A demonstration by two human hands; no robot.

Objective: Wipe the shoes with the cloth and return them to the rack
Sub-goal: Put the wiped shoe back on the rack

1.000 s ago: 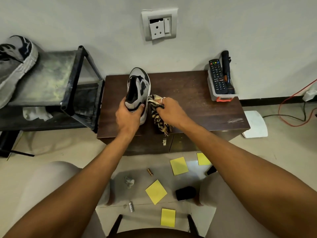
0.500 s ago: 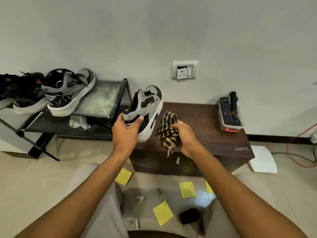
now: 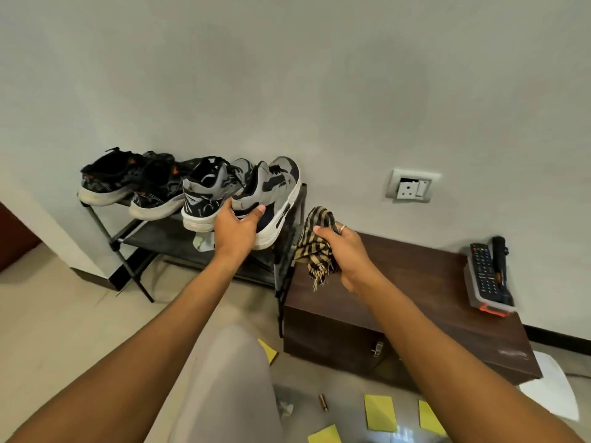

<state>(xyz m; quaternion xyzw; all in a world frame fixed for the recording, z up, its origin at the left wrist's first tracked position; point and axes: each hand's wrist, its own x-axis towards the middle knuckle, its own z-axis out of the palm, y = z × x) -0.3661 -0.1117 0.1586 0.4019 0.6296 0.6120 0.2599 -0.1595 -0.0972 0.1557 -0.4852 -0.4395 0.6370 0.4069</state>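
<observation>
From the head camera, the left hand (image 3: 235, 230) is gripping the heel of a grey shoe (image 3: 275, 191), with the fingers curled round its back and the thumb underneath. The shoe is sitting at the right end of the rack (image 3: 123, 251), on the top shelf, with its toe pointing at the wall. Its heel is sticking out past the front edge, and I cannot tell if the sole is resting on the shelf. It is touching its twin shoe (image 3: 206, 195) on the left. Two black shoes (image 3: 134, 180) are filling the rest of the shelf.

The right hand (image 3: 347, 251) is squeezing the striped cloth (image 3: 315, 247) in a tight fist. The cloth is hanging over the left edge of the brown cabinet (image 3: 415, 282), just beside the rack's right post. Bare cabinet top is lying between the cloth and the remote tray (image 3: 489, 276) at the far right edge.
</observation>
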